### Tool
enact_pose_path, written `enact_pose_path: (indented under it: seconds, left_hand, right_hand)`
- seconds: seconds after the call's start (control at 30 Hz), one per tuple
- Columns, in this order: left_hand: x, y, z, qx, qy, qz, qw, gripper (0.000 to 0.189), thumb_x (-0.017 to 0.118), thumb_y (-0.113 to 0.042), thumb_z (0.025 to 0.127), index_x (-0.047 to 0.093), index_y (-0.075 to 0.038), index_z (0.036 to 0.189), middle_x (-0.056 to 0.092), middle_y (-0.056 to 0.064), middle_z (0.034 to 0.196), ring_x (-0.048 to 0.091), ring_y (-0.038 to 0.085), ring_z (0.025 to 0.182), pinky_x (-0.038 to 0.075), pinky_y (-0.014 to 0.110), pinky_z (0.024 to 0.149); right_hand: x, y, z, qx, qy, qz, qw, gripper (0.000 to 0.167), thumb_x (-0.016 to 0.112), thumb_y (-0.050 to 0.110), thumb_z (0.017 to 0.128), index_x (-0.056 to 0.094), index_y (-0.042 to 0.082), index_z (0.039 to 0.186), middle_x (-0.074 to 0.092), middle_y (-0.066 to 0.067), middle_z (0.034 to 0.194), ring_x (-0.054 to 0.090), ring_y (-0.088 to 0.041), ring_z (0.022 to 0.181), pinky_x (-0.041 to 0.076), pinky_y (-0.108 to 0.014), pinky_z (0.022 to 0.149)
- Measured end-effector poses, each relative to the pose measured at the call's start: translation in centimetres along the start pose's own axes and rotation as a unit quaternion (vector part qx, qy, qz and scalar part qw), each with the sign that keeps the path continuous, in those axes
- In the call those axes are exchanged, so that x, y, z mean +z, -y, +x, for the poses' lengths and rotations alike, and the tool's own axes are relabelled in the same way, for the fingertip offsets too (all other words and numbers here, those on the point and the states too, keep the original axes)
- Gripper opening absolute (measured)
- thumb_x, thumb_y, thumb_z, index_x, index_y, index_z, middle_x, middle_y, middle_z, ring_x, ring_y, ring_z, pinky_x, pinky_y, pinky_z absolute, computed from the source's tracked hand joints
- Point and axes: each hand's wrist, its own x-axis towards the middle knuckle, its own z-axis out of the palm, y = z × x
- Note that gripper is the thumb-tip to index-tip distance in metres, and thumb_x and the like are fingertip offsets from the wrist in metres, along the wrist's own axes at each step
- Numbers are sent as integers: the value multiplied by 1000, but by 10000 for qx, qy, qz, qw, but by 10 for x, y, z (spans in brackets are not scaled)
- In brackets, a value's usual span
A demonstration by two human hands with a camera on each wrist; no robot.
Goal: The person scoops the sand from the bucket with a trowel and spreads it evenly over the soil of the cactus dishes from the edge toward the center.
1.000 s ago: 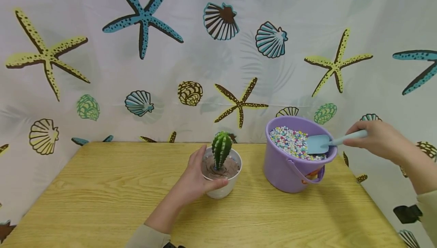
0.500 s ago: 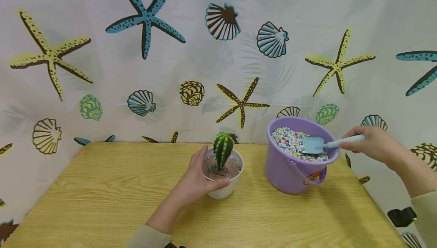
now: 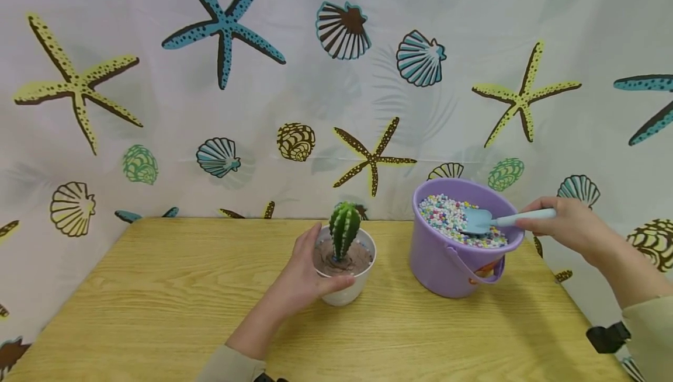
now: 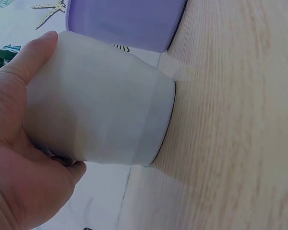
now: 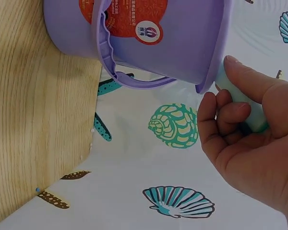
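Observation:
A green cactus (image 3: 344, 231) stands in brown soil inside a white pot (image 3: 344, 295) on the table. My left hand (image 3: 305, 277) grips the pot from its left side, thumb along the front; the left wrist view shows the smooth pot wall (image 4: 101, 100) within that grasp. In my right hand (image 3: 573, 224) is the handle of a light blue toy shovel (image 3: 526, 216). Its blade lies among small multicoloured beads (image 3: 447, 215), its front edge partly buried. They fill much of a purple bucket (image 3: 436, 265), which stands to the right of the pot.
The bucket's handle (image 5: 108, 57) hangs down on its near right side. Behind the wooden table (image 3: 184, 294) hangs a white curtain (image 3: 294, 90) with starfish and shell prints. A tiny blue bead (image 5: 38, 189) lies near the table's edge.
My right hand has moved left, pushing the shovel's blade further into the beads toward the bucket's middle. My left hand stays on the pot.

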Motion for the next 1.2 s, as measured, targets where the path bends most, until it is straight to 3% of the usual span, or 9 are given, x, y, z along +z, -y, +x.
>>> enact_pose_path:
  seconds: [0.27,0.73,1.2]
  left_hand:
    - [0,-2,-1,-5,-4,-21,10000,134,98,-50,84,12,-8,177,16,25,178,30,51,159,34,70,124]
    - [0,-4,-1,-48,-9,-48,10000,135,97,-51,84,11,-8,177,16,25,179,27,50,161,33,71,124]
    - [0,-4,-2,-47,7,-105,9999,134,97,-51,84,11,-8,177,19,27,178,30,51,160,34,70,124]
  right_hand:
    - [8,-2,2,16,-4,150,9999,51,76,47,106,73,1,128,73,-6,107,57,-27,98,44,-38,80]
    - [15,-2,2,-30,-103,557,9984,50,76,44,106,72,0,129,74,-6,106,59,-21,95,47,-36,82]
    - [21,-13,1,90,-135,971,9951,56,72,49,108,70,1,136,75,-11,124,63,-21,110,45,-57,101]
